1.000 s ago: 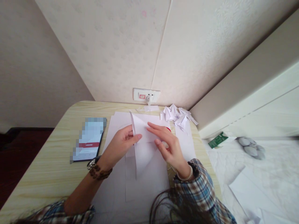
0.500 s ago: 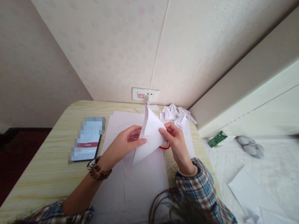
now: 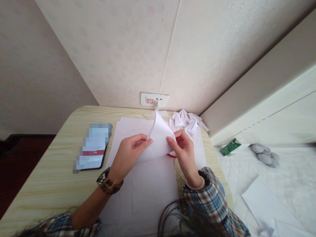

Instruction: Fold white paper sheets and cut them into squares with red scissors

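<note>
While the head view is looking down over a pale wood-grained table point(image 3: 46, 168), both hands are gripping one folded white paper point(image 3: 160, 131) between them. The left hand point(image 3: 129, 149) is pinching its left side, thumb lying on the near face and fingers curling behind. The right hand point(image 3: 183, 148) is clasping the right corner between thumb and bent fingers. The two hands are staying apart from each other, with the paper spanning the gap. Its pointed corner is standing up toward the wall, and its body is hanging above a layer of flat white sheets point(image 3: 154, 194). A red curved edge point(image 3: 172, 155) is peeking out below the paper, near the right hand, its full shape hiding from sight.

To the left of the sheets, a phone point(image 3: 95, 144) is lying face up, part of its screen showing blurred blocks. At the far right corner of the table, several folded paper pieces point(image 3: 191, 127) are sitting in a cluster. Behind the table, a white plug point(image 3: 157, 104) is sitting in a wall socket point(image 3: 145, 99). Beyond the table's right side, a green-and-white carton point(image 3: 230, 147) is lying near grey rounded shapes point(image 3: 265, 155), and loose paper point(image 3: 266, 199) is resting closer in.
</note>
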Tool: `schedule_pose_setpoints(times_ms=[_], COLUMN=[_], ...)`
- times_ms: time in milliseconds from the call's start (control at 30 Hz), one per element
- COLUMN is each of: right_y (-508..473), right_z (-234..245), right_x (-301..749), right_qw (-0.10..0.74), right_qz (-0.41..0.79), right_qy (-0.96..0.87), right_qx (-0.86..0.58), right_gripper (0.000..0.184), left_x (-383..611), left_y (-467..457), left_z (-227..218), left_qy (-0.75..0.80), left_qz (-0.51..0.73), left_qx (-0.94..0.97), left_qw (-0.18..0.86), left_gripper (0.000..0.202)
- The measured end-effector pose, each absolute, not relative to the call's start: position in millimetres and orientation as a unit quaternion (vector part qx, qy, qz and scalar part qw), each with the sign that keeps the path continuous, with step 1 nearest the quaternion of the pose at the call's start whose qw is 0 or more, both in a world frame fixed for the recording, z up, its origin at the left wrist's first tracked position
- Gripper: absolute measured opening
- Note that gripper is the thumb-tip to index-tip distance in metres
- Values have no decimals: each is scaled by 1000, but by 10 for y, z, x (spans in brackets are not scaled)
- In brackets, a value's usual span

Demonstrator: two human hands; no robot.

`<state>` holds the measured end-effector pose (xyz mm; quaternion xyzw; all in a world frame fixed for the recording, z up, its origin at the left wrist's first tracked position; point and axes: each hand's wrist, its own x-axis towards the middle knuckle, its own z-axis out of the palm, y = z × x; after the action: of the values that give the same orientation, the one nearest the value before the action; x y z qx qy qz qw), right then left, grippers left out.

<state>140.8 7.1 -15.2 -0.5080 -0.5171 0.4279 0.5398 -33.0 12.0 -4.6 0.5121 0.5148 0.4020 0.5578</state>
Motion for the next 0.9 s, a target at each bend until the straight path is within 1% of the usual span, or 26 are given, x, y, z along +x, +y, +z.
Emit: schedule_pose_setpoints(times_ms=[133, 233, 300, 500, 733, 900], right_y=[72, 86, 93, 92, 90, 78], right_z=[-79, -54, -69, -141, -150, -126], right_x=[1443, 1466, 1467, 1432, 1420, 1408], right_qw=[495, 474, 477, 501, 511, 513], right_qz=[472, 497, 502, 506, 493, 468], right_qy=[-536, -543, -530, -472, -473, -482], right_qx=[-495, -483, -489, -520, -521, -534], right_gripper=[21, 20, 19, 20, 20, 19], left_x=[-327, -307, -290, -257, -232, -232], left_y=[102, 80, 69, 61, 63, 48], left_z=[-10, 11, 12, -3, -17, -15], left_qy=[532, 517, 508, 495, 492, 498], left_qz=[376, 329, 308, 304, 320, 331], left_qx=[598, 659, 682, 680, 636, 623], left_qw=[467, 436, 427, 447, 501, 504], left_gripper=[24, 27, 28, 24, 13, 15])
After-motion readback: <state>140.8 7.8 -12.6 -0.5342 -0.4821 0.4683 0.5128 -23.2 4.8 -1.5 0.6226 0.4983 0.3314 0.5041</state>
